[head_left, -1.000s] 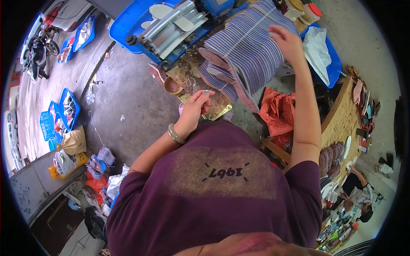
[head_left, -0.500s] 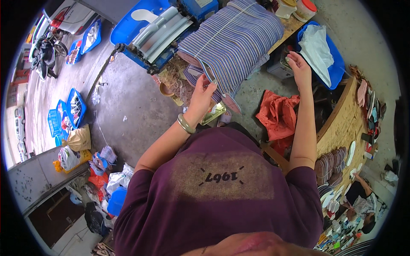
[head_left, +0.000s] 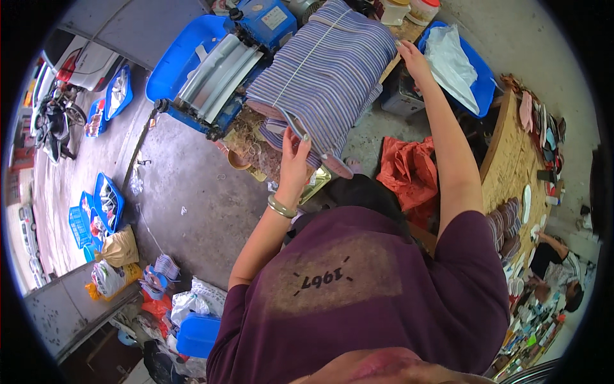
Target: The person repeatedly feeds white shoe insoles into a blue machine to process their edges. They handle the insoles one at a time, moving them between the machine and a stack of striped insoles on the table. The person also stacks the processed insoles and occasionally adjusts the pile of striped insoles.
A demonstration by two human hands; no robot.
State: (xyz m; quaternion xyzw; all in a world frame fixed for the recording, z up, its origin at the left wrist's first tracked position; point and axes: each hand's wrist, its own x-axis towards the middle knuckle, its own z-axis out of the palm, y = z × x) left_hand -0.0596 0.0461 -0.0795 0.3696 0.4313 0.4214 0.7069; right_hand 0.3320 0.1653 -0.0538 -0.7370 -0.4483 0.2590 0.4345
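A thick stack of blue-and-white striped insoles, tied across with a white string, lies on the worktable in front of me. Their pinkish, rounded ends hang over the near edge. My left hand, a bangle on its wrist, has thumb and fingers on the edge of the insoles at the near end. My right hand reaches out to the stack's far right corner. Its fingers are extended, with the tips close to or touching the side. Left of the stack stands a blue machine with pale rollers.
A blue tub with white plastic stands right, by a red sack. A wooden table with stacked soles runs along the right, where another person sits. Blue baskets and a motorcycle are at left. Lidded jars stand at the back.
My right hand has moved forward and left, from above the floor beside the tub to the stack's far corner. My left hand stays at the near end. The whole view has shifted slightly.
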